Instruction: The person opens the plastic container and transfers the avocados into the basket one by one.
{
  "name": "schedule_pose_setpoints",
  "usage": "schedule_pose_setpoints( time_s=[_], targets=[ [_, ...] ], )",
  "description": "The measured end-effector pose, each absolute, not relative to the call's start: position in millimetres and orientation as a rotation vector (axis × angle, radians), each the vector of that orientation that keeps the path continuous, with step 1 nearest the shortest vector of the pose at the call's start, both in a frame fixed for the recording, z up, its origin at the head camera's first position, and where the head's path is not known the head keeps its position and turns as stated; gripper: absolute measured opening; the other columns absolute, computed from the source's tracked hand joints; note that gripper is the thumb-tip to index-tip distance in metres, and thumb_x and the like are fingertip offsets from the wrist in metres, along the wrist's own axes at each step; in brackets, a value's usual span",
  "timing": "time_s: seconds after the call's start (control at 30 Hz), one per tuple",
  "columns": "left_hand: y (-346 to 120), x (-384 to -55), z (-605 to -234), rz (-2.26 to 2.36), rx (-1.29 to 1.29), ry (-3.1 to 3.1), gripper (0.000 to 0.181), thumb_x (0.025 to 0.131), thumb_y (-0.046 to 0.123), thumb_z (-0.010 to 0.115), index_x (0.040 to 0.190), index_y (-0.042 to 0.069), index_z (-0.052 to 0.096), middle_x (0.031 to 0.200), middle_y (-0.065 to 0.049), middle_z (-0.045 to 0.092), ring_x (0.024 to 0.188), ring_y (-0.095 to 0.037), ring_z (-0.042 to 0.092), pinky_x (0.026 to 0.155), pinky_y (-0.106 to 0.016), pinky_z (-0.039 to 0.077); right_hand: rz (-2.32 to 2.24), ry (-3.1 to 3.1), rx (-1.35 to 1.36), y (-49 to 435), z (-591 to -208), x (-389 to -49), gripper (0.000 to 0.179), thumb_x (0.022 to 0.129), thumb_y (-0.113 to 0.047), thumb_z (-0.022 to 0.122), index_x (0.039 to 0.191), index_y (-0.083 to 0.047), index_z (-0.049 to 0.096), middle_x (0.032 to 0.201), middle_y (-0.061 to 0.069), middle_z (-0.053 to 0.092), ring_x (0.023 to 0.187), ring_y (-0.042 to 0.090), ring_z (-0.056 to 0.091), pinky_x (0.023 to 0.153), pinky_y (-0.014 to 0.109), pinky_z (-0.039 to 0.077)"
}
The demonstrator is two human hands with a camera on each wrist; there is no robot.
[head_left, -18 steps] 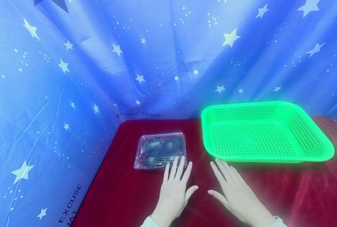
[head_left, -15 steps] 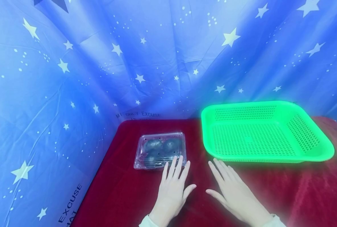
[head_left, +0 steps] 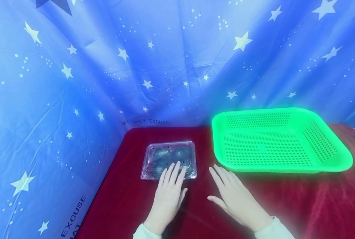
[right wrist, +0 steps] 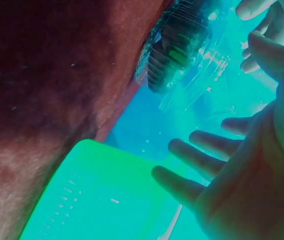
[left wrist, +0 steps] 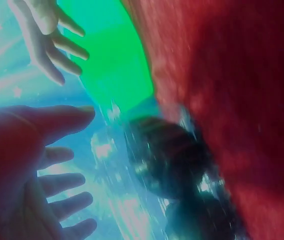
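A clear plastic clamshell box (head_left: 153,146) lies on the red cloth, with dark round items (head_left: 181,153) inside; their kind is hard to make out. My left hand (head_left: 168,198) hovers with straight fingers over the box's near edge, covering part of it in the head view. In the left wrist view a gap shows between its fingertips (left wrist: 82,199) and the box. To the right, my right hand (head_left: 235,200) is held out with fingers extended and thumb apart, holding nothing. It is near the front left corner of the green basket (head_left: 285,168).
The basket is rectangular, with perforated walls, and stands at the back right. Red cloth (head_left: 114,205) covers the table. Behind and to the left hangs a blue star-patterned curtain (head_left: 171,59).
Both hands have shifted left. The left hand's fingers now overlap more of the clamshell box in the head view. Box and basket stay in place.
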State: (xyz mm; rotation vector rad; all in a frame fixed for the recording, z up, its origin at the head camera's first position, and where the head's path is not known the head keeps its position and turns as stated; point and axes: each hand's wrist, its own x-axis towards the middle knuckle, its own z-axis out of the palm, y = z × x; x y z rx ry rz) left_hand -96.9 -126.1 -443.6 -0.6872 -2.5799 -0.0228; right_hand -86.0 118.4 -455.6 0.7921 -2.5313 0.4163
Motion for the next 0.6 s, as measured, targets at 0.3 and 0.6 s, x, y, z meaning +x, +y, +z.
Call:
schedule_pose_setpoints(
  time_s=[0.3, 0.6],
  targets=[
    [-148, -106, -447, -0.042, -0.654, -2.576, 0.072, 0.081, 0.024, 0.079, 0.144, 0.008, 0.049, 0.148, -0.015, 0.048, 0.136, -0.032, 0.046, 0.113, -0.049, 0.040, 0.406, -2.517, 0.853, 102, -450, -95, 0.088, 0.082, -0.047, 0.077, 0.147, 0.000, 0.042, 0.143, 0.021, 0.052, 0.128, 0.038, 0.053, 0.105, 0.052, 0.047],
    [-171, -116, -445, -0.119, -0.638, -2.555, 0.070, 0.080, 0.019, 0.080, 0.142, 0.004, 0.050, 0.146, -0.019, 0.050, 0.133, -0.036, 0.049, 0.110, -0.053, 0.042, 0.432, -2.596, 0.854, 91, -455, -109, 0.090, 0.081, -0.040, 0.081, 0.148, 0.003, 0.038, 0.145, 0.022, 0.049, 0.129, 0.039, 0.051, 0.107, 0.051, 0.046]
  ],
)
